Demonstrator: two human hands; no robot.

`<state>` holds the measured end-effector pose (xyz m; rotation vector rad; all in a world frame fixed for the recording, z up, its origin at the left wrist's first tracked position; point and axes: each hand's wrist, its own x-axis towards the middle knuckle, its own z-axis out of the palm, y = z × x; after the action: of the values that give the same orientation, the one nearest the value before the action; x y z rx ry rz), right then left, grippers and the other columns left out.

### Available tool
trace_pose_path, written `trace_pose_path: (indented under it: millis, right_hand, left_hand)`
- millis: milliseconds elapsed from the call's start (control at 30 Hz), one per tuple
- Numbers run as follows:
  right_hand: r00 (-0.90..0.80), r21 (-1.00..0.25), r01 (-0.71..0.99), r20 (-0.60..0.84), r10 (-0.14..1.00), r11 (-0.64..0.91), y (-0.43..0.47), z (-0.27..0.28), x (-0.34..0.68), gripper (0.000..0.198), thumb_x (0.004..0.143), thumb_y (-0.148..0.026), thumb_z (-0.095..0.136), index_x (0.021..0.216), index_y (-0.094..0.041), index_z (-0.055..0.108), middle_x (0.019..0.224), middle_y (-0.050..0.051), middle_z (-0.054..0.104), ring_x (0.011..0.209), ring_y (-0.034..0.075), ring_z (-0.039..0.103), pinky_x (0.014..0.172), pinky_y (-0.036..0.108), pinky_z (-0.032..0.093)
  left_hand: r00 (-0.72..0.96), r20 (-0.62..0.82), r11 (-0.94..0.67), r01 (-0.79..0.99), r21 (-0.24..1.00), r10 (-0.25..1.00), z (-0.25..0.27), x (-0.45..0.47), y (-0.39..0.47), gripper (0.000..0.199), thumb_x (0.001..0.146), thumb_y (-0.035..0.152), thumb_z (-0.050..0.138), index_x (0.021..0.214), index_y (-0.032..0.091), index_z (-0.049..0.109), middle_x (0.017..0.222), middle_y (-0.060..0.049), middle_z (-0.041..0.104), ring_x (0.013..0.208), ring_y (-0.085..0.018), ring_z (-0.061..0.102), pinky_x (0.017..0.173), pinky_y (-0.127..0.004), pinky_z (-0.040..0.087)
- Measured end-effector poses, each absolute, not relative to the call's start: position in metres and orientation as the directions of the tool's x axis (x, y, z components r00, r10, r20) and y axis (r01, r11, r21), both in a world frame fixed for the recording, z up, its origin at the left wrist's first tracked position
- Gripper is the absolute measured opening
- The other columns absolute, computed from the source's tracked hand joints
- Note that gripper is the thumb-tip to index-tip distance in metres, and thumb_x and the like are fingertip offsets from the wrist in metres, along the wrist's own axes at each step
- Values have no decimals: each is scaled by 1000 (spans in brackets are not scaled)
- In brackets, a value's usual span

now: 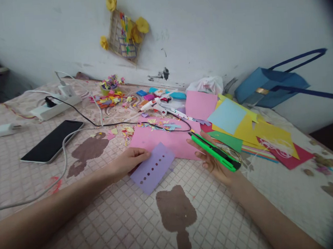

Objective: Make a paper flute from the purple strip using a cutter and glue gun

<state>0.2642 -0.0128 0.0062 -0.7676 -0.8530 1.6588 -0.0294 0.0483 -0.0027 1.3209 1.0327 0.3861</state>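
A small purple sheet of paper (153, 168) with a row of several punched holes is pinched along its left edge by my left hand (132, 160), thumb on top. It is tilted above the table, close to a pink sheet (167, 139) lying flat. In my right hand (214, 164) rests a bright green utility knife (216, 151) with black parts, slanting across the hand. Its tip points up and left toward the pink sheet. The right fingers are partly spread beneath the knife, which hides part of the thumb.
A white glue gun (155, 105) and colourful paper scraps (108, 100) lie at the back. Coloured sheets (239, 123) are stacked right, below a blue bag (271, 86). On the left are a phone (53, 140), a power strip (55, 107) and a white cable (64, 153).
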Motion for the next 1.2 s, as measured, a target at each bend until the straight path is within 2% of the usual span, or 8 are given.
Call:
trace_pose_path:
  millis: [200, 400, 567, 667, 900, 1033, 1133, 1200]
  right_hand:
    - [-190, -811, -534, -159, 969, -238, -14, 10, 262, 45, 87, -35, 50, 131, -25, 49, 133, 9, 53, 92, 17, 66, 63, 23, 56]
    - [-107, -902, -414, -90, 990, -127, -21, 6, 253, 68, 87, -23, 56, 140, -47, 22, 124, 0, 61, 83, 12, 66, 65, 24, 53]
    - [44, -966, -259, -28, 999, -16, -22, -1, 252, 45, 86, -30, 58, 130, -31, 48, 110, 4, 67, 81, 13, 62, 71, 24, 50]
    - [64, -982, -181, -61, 996, -49, -24, -1, 249, 50, 86, -32, 57, 134, -34, 41, 102, 2, 67, 71, 12, 60, 63, 23, 50]
    - [-69, -975, -147, -156, 985, -165, -28, 0, 243, 20, 83, -29, 61, 103, -28, 59, 86, 0, 65, 63, 11, 59, 56, 22, 50]
    - [-171, -943, -259, -168, 971, -208, -25, -5, 247, 25, 85, -29, 57, 109, -24, 61, 91, 4, 68, 73, 14, 64, 64, 26, 52]
    - [-214, -908, -364, -136, 967, -208, -23, -6, 248, 31, 83, -27, 59, 113, -26, 61, 97, 5, 68, 87, 16, 64, 77, 29, 51]
    - [-170, -898, -406, -109, 979, -170, -22, -6, 246, 33, 79, -24, 64, 111, -30, 62, 97, 1, 68, 91, 14, 63, 83, 28, 50]
  left_hand:
    - [536, -385, 245, 314, 917, 751, 3, -26, 45, 47, 69, 62, 59, 65, 16, 48, 49, 8, 37, 38, -4, 28, 37, -19, 17]
    - [542, -393, 234, 339, 911, 743, 3, -26, 44, 48, 69, 64, 59, 66, 17, 47, 50, 8, 38, 39, -5, 30, 37, -18, 18]
    - [555, -391, 233, 335, 913, 734, 3, -26, 44, 48, 69, 63, 59, 66, 16, 46, 51, 7, 40, 41, -5, 31, 38, -18, 18]
    - [560, -380, 204, 352, 914, 736, 5, -26, 43, 48, 71, 63, 57, 65, 17, 45, 51, 8, 38, 41, -5, 29, 38, -19, 18]
    - [598, -360, 139, 383, 913, 716, 9, -26, 42, 47, 74, 62, 54, 65, 17, 44, 51, 7, 36, 40, -5, 29, 39, -19, 19]
    - [598, -362, 132, 392, 910, 715, 10, -26, 42, 43, 78, 58, 52, 64, 17, 44, 51, 7, 35, 40, -5, 29, 39, -19, 20]
    - [573, -239, -17, 404, 915, 784, 15, -28, 38, 38, 85, 50, 46, 69, 16, 52, 54, 5, 42, 44, -7, 37, 40, -20, 27]
    - [532, 14, -284, 428, 858, 846, 21, -32, 32, 33, 89, 42, 43, 75, 16, 58, 63, 0, 55, 54, -10, 49, 48, -21, 37]
